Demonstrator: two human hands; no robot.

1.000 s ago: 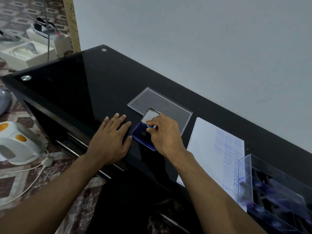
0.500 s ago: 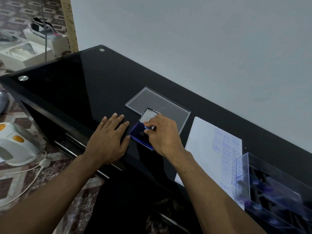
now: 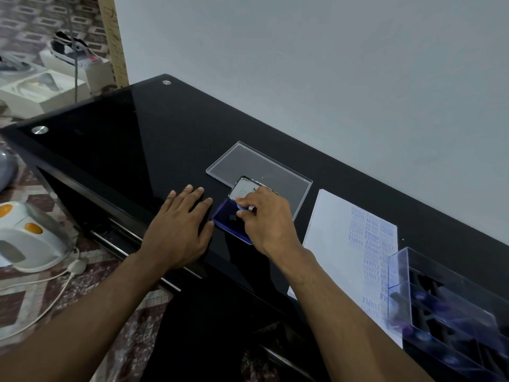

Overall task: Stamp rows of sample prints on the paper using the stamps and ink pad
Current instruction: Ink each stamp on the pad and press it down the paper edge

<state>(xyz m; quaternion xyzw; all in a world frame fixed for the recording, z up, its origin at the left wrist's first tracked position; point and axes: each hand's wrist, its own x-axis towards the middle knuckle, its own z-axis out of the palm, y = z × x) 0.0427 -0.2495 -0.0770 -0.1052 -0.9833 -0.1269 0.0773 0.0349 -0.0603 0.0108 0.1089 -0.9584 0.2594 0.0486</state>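
Note:
A blue ink pad (image 3: 226, 219) lies open on the black glass table (image 3: 137, 139), its lid (image 3: 243, 188) tipped back behind it. My right hand (image 3: 267, 219) pinches a small stamp with a blue handle (image 3: 242, 207) down over the pad; most of the stamp is hidden by my fingers. My left hand (image 3: 179, 230) rests flat on the table, fingers straight, its fingertips beside the pad's left edge. To the right lies a white sheet of paper (image 3: 336, 238) with columns of blue prints reading SAMPLE and other words.
A clear plastic lid (image 3: 248, 161) lies flat behind the ink pad. A clear box (image 3: 446, 307) holding several stamps stands at the right, over the paper's corner. A grey wall runs along the table's far side. On the floor at left are a white appliance (image 3: 30, 238) and its cord.
My right hand has shifted slightly on the ink pad while holding the stamp. My left hand stays flat beside the pad. The view has drifted a little.

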